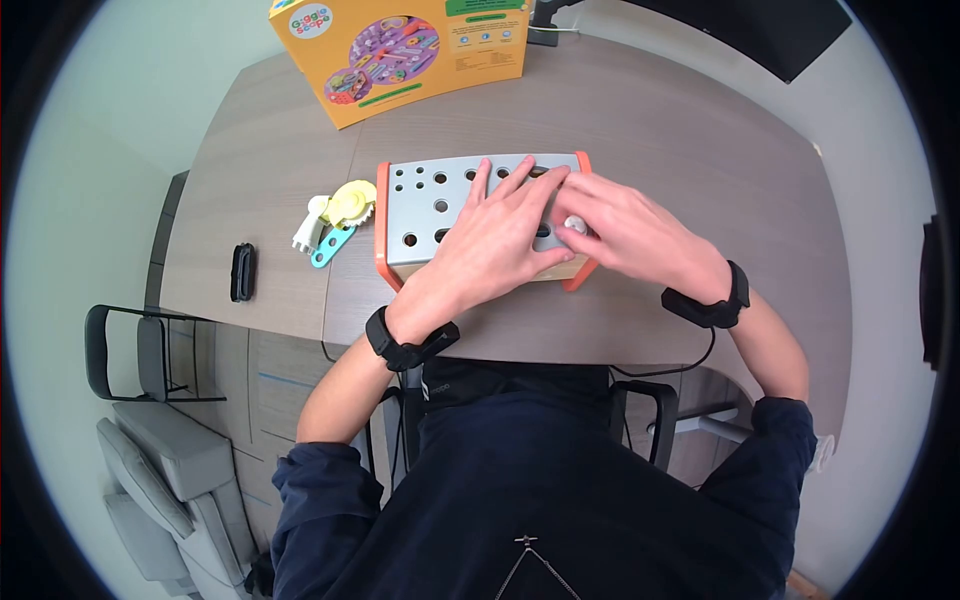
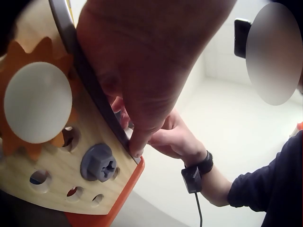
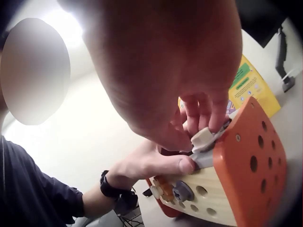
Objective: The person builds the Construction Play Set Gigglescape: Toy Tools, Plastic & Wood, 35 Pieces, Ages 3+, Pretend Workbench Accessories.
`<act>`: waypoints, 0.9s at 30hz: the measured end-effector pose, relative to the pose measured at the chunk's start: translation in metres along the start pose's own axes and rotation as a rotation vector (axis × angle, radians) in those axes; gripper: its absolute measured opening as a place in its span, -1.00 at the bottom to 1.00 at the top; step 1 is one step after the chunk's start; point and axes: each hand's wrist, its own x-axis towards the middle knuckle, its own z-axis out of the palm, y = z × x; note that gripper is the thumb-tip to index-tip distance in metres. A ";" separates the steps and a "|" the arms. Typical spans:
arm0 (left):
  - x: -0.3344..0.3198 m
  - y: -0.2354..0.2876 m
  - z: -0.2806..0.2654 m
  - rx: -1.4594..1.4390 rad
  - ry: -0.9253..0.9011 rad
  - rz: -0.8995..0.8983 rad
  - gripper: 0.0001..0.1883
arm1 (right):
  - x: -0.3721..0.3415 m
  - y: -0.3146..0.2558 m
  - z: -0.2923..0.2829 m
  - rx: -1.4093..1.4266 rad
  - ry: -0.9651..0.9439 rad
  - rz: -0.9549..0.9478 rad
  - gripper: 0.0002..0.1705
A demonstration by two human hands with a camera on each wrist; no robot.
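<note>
A toy workbench box [image 1: 410, 212] with a grey, hole-dotted top, wooden sides and orange end panels [image 3: 251, 163] stands on the table. My left hand [image 1: 492, 238] rests on the grey top, fingers stretched toward the far edge. At the top's right end, my right hand [image 1: 635, 232] pinches a white knob-like piece [image 3: 202, 139] between thumb and fingers; its lower part is hidden. On the near wooden side, a grey bolt head [image 2: 100, 163] and an orange gear with a white cap [image 2: 38, 101] stick out.
Left of the box lie a pale yellow toy piece [image 1: 350, 203] and a turquoise strip with holes [image 1: 331, 246]. A black case [image 1: 243, 272] is farther left. The yellow-orange packaging box [image 1: 420, 60] stands at the back, with a dark monitor [image 1: 750, 30] at back right.
</note>
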 end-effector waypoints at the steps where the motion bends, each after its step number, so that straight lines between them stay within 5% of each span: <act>1: 0.000 0.000 0.000 -0.005 0.005 0.009 -0.06 | 0.000 -0.001 -0.001 -0.047 -0.028 0.057 -0.74; 6: -0.001 0.000 0.000 -0.013 0.029 0.037 -0.07 | 0.013 -0.020 -0.026 -0.346 -0.510 0.441 -0.72; 9: -0.001 -0.002 0.002 0.006 0.035 0.041 -0.06 | 0.013 -0.029 -0.039 -0.311 -0.481 0.406 -0.72; 12: -0.001 -0.001 0.001 0.000 0.011 0.021 -0.04 | -0.005 -0.010 -0.024 -0.150 -0.142 -0.012 -0.74; 27: -0.001 0.000 0.002 0.030 0.008 0.025 -0.11 | 0.001 0.012 0.005 -0.488 -0.139 -0.114 -0.61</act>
